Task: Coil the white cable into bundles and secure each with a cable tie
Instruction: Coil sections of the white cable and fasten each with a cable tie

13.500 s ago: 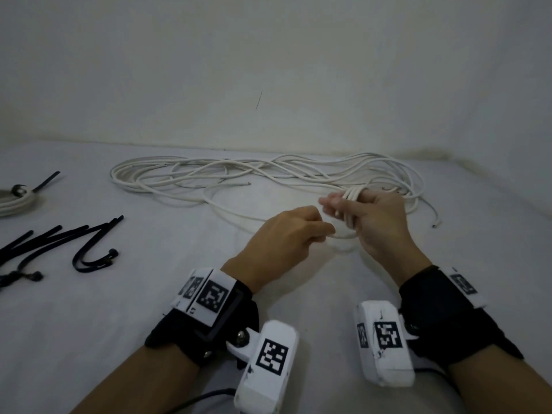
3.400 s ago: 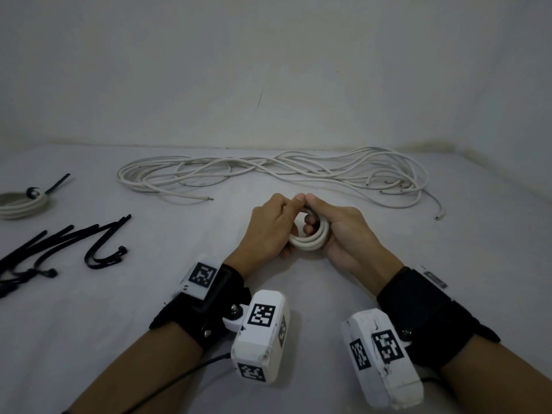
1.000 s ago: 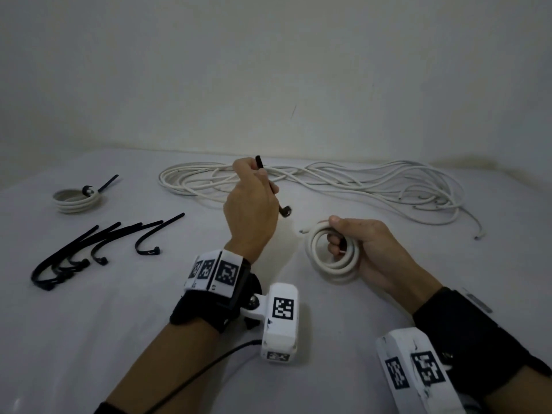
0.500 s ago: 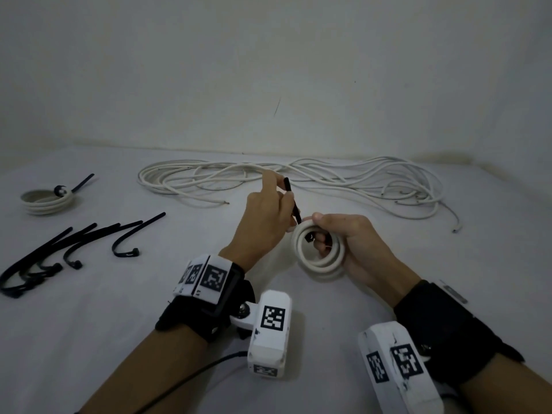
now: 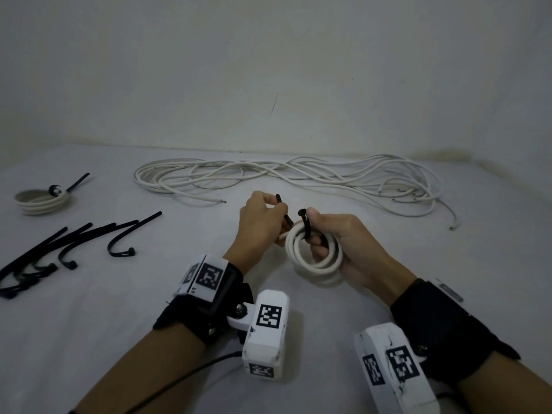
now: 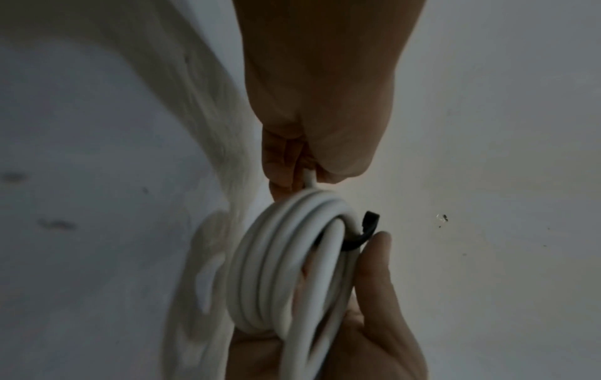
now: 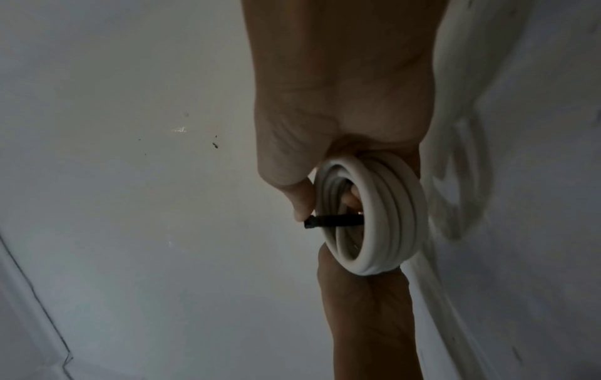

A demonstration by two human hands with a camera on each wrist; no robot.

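white cable coil (image 5: 313,252) sits gripped in the right hand (image 5: 343,237), fingers through its middle and thumb pinning the head of a black cable tie (image 5: 304,222) on its top edge. just left of it, the left hand (image 5: 260,225) pinches the tie's tail, not yet threaded. beyond both hands lies the loose cable (image 5: 298,177), uncoiled; far left of the left hand, spare ties (image 5: 74,237) and one finished bundle (image 5: 41,200).
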